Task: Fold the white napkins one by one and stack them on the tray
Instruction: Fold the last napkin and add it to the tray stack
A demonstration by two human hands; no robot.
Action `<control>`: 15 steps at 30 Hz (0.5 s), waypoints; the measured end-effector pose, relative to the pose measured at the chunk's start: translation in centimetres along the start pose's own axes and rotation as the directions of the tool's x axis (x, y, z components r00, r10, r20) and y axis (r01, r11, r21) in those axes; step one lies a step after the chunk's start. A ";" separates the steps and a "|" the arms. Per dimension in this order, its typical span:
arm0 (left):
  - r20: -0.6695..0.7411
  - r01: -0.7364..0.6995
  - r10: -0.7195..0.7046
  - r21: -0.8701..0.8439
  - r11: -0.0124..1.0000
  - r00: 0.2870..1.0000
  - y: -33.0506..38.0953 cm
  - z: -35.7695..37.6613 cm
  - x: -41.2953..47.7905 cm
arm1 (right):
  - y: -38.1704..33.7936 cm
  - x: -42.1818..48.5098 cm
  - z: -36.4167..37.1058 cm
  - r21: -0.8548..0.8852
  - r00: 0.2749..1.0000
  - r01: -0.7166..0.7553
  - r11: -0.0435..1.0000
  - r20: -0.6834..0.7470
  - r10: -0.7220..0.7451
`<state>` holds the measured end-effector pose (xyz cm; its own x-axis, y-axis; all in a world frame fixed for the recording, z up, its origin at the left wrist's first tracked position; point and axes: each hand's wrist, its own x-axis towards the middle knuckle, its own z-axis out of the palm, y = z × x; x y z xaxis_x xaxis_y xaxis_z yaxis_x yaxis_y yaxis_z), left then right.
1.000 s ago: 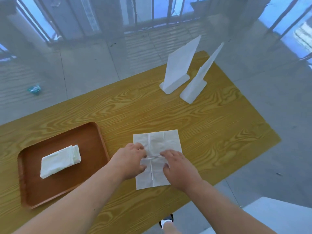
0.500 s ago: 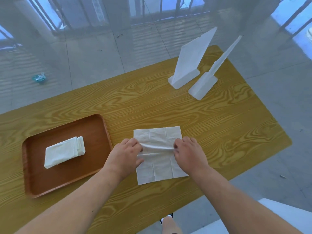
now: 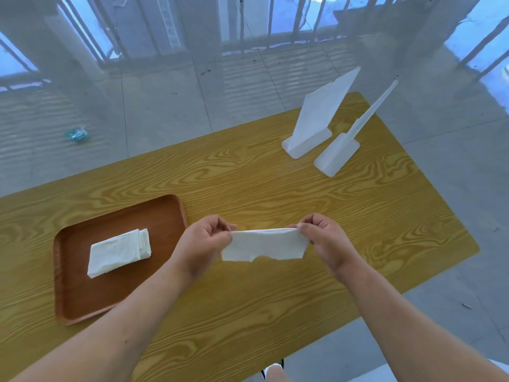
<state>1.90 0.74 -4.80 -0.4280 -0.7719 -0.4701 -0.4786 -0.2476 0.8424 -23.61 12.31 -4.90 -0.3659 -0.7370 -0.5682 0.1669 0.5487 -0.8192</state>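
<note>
A white napkin (image 3: 265, 245) hangs above the wooden table (image 3: 316, 216), doubled over along its top edge. My left hand (image 3: 205, 241) pinches its left end and my right hand (image 3: 323, 238) pinches its right end. Both hands hold it stretched between them, off the table. To the left lies a brown tray (image 3: 82, 296) with a stack of folded white napkins (image 3: 119, 252) in its middle.
Two white plastic stands (image 3: 311, 139) (image 3: 336, 154) rise at the far right of the table. The table's near edge runs diagonally below my right forearm. A crumpled teal wrapper (image 3: 77, 133) lies on the tiled floor beyond the table.
The napkin lay flat on the table with both hands on its middle crease. Now both hands have lifted it off the table, folded in half and hanging.
</note>
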 end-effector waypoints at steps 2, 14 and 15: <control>0.011 0.066 -0.065 -0.244 0.968 0.998 1.7 -0.9 0.1 | -1.0 0.2 0.1 0.284 0.995 -0.081 0.955 0.087 0.058; 0.000 0.344 -0.415 -0.559 0.755 0.910 0.1 -1.9 -0.2 | 1.7 -0.6 4.9 -0.333 0.960 -0.004 0.943 -0.264 -0.090; -0.001 0.357 -0.435 -0.571 0.739 0.900 -0.1 -2.0 -0.2 | 1.8 -1.0 5.0 -0.462 0.935 0.100 0.881 -0.259 -0.242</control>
<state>3.60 -0.22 -4.27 -0.1764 -0.5876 -0.7897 -0.0691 -0.7929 0.6054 -18.34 12.08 -6.21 -0.6196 -0.7199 -0.3127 -0.3126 0.5918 -0.7430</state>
